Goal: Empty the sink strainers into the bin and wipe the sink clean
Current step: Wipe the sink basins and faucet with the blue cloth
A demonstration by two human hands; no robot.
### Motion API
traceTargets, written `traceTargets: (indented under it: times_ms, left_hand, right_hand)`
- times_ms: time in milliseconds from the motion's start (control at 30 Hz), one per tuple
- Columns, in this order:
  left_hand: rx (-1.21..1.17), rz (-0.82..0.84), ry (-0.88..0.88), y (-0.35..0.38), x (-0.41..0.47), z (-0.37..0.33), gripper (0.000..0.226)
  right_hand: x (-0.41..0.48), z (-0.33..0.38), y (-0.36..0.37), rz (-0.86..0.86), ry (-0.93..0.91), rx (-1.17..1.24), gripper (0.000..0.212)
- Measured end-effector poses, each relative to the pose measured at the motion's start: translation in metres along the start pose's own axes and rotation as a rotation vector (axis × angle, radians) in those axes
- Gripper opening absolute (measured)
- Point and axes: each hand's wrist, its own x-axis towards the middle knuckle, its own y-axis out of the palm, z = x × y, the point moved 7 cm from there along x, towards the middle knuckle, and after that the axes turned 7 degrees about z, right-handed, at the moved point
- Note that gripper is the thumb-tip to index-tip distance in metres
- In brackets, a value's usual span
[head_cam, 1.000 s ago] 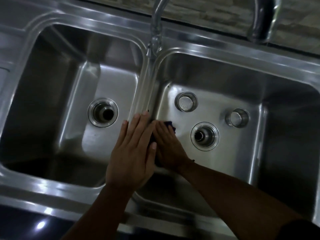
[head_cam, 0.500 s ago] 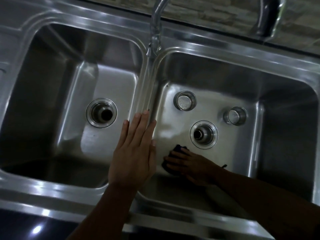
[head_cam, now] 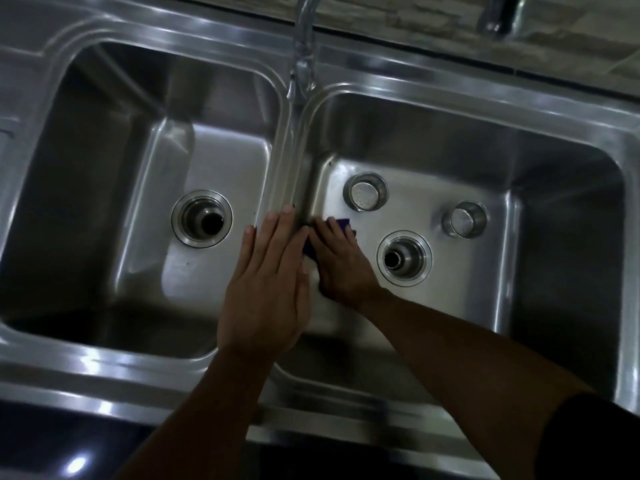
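Note:
A steel double sink [head_cam: 450, 109] fills the view. My left hand [head_cam: 266, 289] lies flat, fingers straight, on the divider [head_cam: 289, 161] between the two basins. In the right basin my right hand [head_cam: 341, 261] presses a dark purple cloth [head_cam: 343, 224] against the floor beside the divider; most of the cloth is hidden under the hand. Two loose strainer baskets stand on the right basin floor, one [head_cam: 364, 191] at the back left, the other [head_cam: 464, 219] to the right. Both drains, left [head_cam: 202, 218] and right [head_cam: 404, 258], are uncovered.
A curved tap [head_cam: 304, 39] rises from the back rim above the divider. A second metal fitting [head_cam: 495, 15] stands at the back right against a stone-tiled wall. A dark counter edge [head_cam: 69, 455] runs along the front.
My right hand with the cloth slid back from the near floor by the drain, up and left to the divider side. My left hand stays on the divider.

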Motion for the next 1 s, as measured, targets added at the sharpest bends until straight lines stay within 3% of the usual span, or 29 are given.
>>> traceTargets:
  times_ms: [100,167,333,467,567,667,800,1000]
  left_hand:
    - [0.003,-0.039,0.008,-0.001,-0.001,-0.001,0.049]
    - [-0.005,-0.037,0.008,-0.002,-0.002,-0.002,0.049]
    - [0.011,-0.030,0.016,-0.004,-0.002,-0.004,0.050]
    - [0.012,0.020,0.012,-0.004,-0.003,-0.004,0.054]
    - [-0.058,0.030,0.006,-0.011,-0.004,-0.007,0.053]
    - [-0.080,0.077,0.012,-0.018,-0.007,-0.010,0.057]
    - [-0.024,0.208,0.054,-0.020,-0.009,-0.019,0.068]
    - [-0.210,0.603,0.225,0.016,-0.049,-0.086,0.083]
  right_hand:
    - [0.014,-0.001,-0.005,0.010,0.156,0.036,0.089]
    - [0.010,0.002,-0.006,0.020,0.136,0.061,0.084]
    - [-0.039,-0.004,0.003,0.276,0.012,0.068,0.100]
    - [-0.086,-0.010,0.000,0.480,0.025,0.087,0.090]
    - [-0.113,-0.002,-0.017,0.515,0.073,0.188,0.060]
    - [-0.140,0.006,-0.035,0.407,0.168,0.295,0.034]
    - [-0.172,0.006,-0.073,0.163,0.399,0.455,0.039]
    - [-0.214,0.032,-0.149,-0.216,0.373,0.556,0.040]
